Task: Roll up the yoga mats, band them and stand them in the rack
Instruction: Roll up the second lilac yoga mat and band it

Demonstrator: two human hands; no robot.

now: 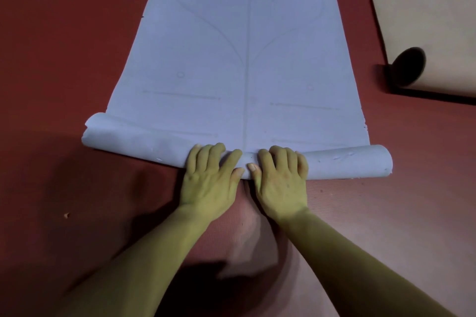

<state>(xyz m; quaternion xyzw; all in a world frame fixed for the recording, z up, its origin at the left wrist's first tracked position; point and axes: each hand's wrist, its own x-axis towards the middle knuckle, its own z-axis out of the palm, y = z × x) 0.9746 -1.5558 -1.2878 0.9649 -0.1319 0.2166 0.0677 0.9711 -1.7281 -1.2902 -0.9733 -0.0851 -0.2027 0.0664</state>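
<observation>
- Head view, looking down on a blue mat (247, 72) lying flat on a red floor (51, 59), with its long way running off from the person.
- Near end of the blue mat curled up into a roll (347, 162), lying sideways across the mat.
- Round and tight at the roll's right end, looser and flatter at its left end.
- Left hand (208, 183) on the middle of the roll, just left of the blue mat's middle line, fingers bent over the top and thumb on the near side, gripping the roll.
- Right hand (280, 183) just right of that line, fingers curled over the top and thumb on the near side, holding the roll too.
- Thumbs close together, almost touching.
- Bare arms reaching in from the near side of the blue mat.
- Thin lines and curves marked on the flat part of the blue mat.
- Tan mat (425, 8) off to the far right of the blue mat, not touching it, with its near end rolled and a dark round end (408, 67) showing.
- Tiny pale scrap (66, 215) on the floor, near-left of the blue mat and well apart from it.
</observation>
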